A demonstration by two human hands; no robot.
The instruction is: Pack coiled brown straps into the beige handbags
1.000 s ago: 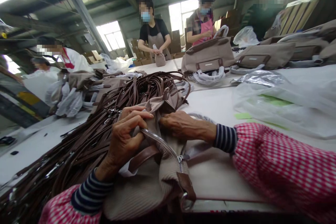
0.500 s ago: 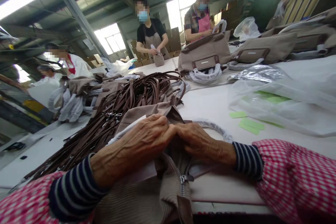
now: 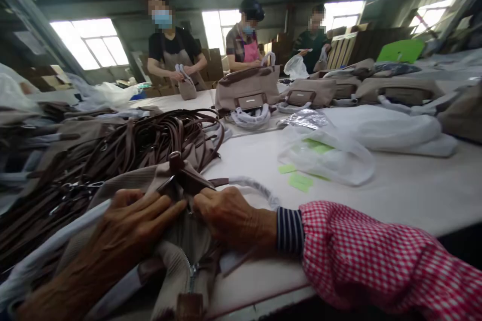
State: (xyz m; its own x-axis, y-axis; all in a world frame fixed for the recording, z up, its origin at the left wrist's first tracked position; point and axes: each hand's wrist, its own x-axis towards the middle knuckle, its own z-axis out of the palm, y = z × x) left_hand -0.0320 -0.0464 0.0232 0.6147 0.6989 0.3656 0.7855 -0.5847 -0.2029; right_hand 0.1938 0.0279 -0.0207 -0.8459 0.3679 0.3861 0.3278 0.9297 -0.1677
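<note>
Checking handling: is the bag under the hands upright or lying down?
Lying down: beige bag sprawls on the table under left hand and right hand.

Inside a handbag workshop: masked workers in aprons (image 3: 171, 55) line a long white worktable (image 3: 376, 185) strewn with a taupe ribbed-fabric handbag (image 3: 135, 176), upright brown-trimmed taupe bags (image 3: 246, 88) and heaped brown leather straps (image 3: 150, 135), with brown cardboard boxes (image 3: 214, 62) stacked behind.

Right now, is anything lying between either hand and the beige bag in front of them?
Nothing visible does. The left hand and the right hand both lie directly on the beige bag, fingertips meeting near its brown tab. The pile of brown straps sits behind and to the left, not between them.
</note>
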